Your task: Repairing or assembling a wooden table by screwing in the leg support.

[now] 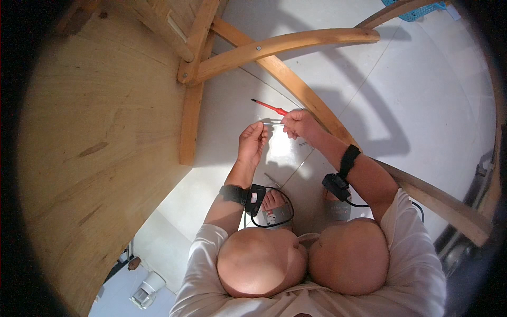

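Note:
My left hand [252, 142] is closed, thumb and fingertips pinching one end of a thin silvery metal rod [273, 124], perhaps a long bolt. The rod runs level across to my right hand [300, 126], whose curled fingers cover its other end. In that same right hand is a screwdriver with a red insulated shaft [270, 107]; its dark tip points up and left, and its handle is hidden in the grip. Just below the right hand, a small metal bolt [302, 143] lies on the tiled floor [232, 105]. Another thin metal piece [274, 180] lies nearer my feet.
A large plywood panel [105, 142] stands on the left. Ahead and to the right are crossed wooden bars [290, 79], with a curved wooden piece [317, 38] bolted to the frame. A blue plastic basket [421, 10] is at the far right. Dark devices with cables [255, 199] are strapped to my forearms.

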The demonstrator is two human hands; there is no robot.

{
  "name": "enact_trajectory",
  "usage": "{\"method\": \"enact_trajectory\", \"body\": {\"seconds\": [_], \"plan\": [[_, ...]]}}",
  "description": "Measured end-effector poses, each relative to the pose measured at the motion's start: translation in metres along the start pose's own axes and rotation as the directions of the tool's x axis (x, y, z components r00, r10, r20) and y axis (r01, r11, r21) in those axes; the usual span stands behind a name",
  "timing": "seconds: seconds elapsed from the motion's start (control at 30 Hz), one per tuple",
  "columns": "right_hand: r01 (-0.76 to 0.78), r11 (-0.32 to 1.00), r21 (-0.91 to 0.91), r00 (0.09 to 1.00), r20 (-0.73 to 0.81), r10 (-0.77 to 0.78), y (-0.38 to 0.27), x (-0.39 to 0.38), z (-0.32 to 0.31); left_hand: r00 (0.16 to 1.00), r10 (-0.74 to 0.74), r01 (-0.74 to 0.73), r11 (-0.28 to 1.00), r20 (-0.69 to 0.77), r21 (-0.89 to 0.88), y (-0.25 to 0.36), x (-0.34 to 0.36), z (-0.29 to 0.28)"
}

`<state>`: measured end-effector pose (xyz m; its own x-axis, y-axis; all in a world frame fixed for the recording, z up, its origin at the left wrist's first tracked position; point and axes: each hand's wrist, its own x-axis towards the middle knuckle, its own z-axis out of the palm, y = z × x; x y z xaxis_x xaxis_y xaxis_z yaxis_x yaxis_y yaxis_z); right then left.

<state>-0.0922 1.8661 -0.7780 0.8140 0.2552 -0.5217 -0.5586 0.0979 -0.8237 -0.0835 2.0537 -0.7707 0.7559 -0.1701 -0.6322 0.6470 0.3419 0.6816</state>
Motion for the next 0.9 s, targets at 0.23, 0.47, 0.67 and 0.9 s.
{"method": "enact_trajectory", "body": {"seconds": [0.23, 0.47, 0.67, 0.9], "plan": [[0.388, 0.921, -0.042, 0.907, -0.160, -0.389, 0.012, 0.007, 0.004, 0.999, -0.035, 0.036, 0.998, -0.022, 0.049, -0.003, 0.001, -0.001], [0.067, 0.977, -0.200, 0.995, -0.057, -0.080, 0.019, 0.013, -0.003, 0.998, -0.045, 0.046, 0.998, -0.054, 0.032, -0.003, 0.002, -0.003], [0.402, 0.885, -0.236, 0.905, -0.040, -0.423, 0.033, 0.021, 0.002, 0.998, -0.033, 0.036, 0.998, -0.050, 0.054, -0.005, 0.001, -0.005], [0.279, 0.960, -0.038, 0.950, -0.137, -0.281, 0.006, 0.005, 0.002, 0.994, -0.006, 0.025, 0.985, -0.105, 0.172, -0.007, -0.003, -0.006]]}}
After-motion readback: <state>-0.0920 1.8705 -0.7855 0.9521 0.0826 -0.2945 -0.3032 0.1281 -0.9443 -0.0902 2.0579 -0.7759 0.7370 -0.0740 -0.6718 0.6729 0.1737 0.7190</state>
